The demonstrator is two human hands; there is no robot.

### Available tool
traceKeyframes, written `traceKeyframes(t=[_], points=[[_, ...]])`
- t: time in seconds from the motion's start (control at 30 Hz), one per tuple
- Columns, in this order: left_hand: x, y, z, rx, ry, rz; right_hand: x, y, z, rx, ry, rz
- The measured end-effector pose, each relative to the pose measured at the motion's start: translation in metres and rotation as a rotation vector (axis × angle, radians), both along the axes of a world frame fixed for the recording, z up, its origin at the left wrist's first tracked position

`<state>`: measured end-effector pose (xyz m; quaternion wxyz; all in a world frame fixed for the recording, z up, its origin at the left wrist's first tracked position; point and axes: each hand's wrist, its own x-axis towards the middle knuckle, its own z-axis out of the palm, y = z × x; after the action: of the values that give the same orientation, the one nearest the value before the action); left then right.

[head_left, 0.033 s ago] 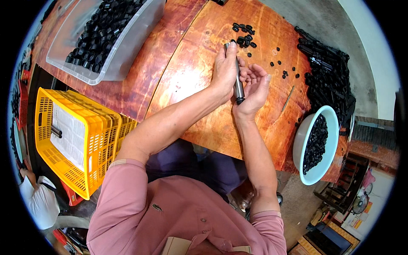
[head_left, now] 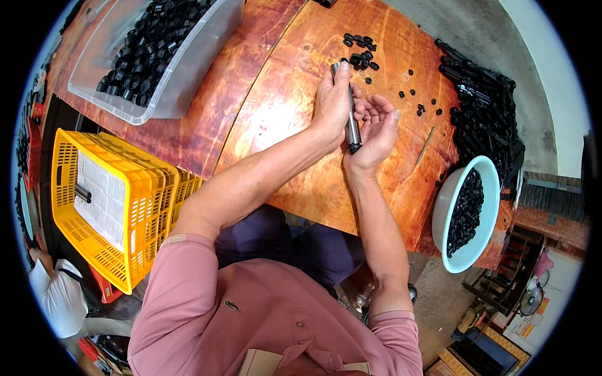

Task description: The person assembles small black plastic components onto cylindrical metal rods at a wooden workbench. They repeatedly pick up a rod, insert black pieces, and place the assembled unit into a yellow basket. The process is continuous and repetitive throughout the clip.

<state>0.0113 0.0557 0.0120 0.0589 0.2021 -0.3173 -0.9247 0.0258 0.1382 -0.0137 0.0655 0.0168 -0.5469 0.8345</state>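
Observation:
My left hand (head_left: 332,103) is wrapped round a slim grey metal tube (head_left: 352,125), with its thumb along the upper end. The tube stands nearly lengthwise before me, and a black fitting (head_left: 355,148) sits at its near end. Close beside the tube is my right hand (head_left: 375,128), palm turned up. Its fingers are loosely curled and apart, and the tube's near end lies by the heel of the palm. Just beyond my hands, small black caps or rings (head_left: 360,59) lie in a loose cluster on the wooden table (head_left: 269,113).
A clear plastic bin (head_left: 182,94) of black caps stands at the far left. Yellow crates (head_left: 128,219) sit below it, with tubes inside. At the right are a pale blue basin (head_left: 440,219) of small black parts, a dark heap (head_left: 480,113) and a thin rod (head_left: 424,145).

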Motion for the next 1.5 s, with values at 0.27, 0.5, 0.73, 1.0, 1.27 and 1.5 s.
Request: traceKeyframes(t=[0.27, 0.5, 0.73, 1.0, 1.27, 1.5], points=[[-0.002, 0.002, -0.003, -0.059, -0.015, 0.008, 0.001, -0.001, 0.000, 0.075, 0.033, -0.020], [0.002, 0.006, -0.001, -0.077, 0.002, -0.002, 0.001, -0.001, 0.000, 0.079, 0.021, -0.044], [0.005, 0.010, -0.005, -0.031, 0.025, 0.032, 0.003, 0.001, 0.000, 0.108, 0.030, -0.063], [0.000, 0.004, -0.003, 0.121, 0.072, -0.012, -0.007, 0.002, 0.000, 0.043, 0.025, -0.046], [-0.007, -0.018, -0.017, 0.415, 0.146, -0.087, -0.005, 0.007, 0.004, -0.067, -0.005, -0.004], [-0.011, -0.029, -0.026, 0.339, 0.132, -0.121, -0.004, 0.009, 0.003, -0.015, -0.018, 0.022]])
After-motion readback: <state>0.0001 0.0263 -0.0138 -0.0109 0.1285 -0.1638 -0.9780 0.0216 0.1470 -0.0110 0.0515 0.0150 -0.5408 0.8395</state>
